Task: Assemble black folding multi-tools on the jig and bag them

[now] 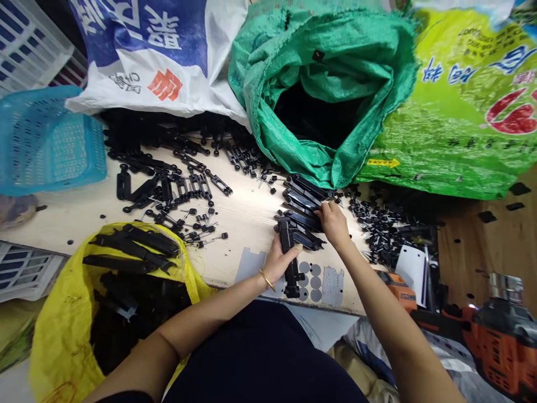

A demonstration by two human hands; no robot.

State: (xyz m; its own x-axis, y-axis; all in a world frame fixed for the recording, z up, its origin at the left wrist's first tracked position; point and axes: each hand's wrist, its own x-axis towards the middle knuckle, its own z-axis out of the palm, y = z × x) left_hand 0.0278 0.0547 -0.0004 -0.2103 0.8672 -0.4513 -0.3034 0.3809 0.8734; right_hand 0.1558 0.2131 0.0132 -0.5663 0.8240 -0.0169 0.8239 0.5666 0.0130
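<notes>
My left hand [278,262] is closed around a long black plastic part [288,246] with a stubby crosspiece at its lower end, held over the work board. Just above and to the right, my right hand [334,223] pinches at the right end of a row of black channel-shaped plastic parts [302,202] lying side by side. My fingertips hide what exactly they grip there. Right of that hand lies a pile of small black-headed screws [377,221].
Black linkage pieces [168,184] and loose screws [201,226] cover the board's left. A green sack [268,95] stands behind, with a yellow sack [54,313] of black parts at front left. Orange power tools [499,341] lie right; a blue basket [50,145] stands left.
</notes>
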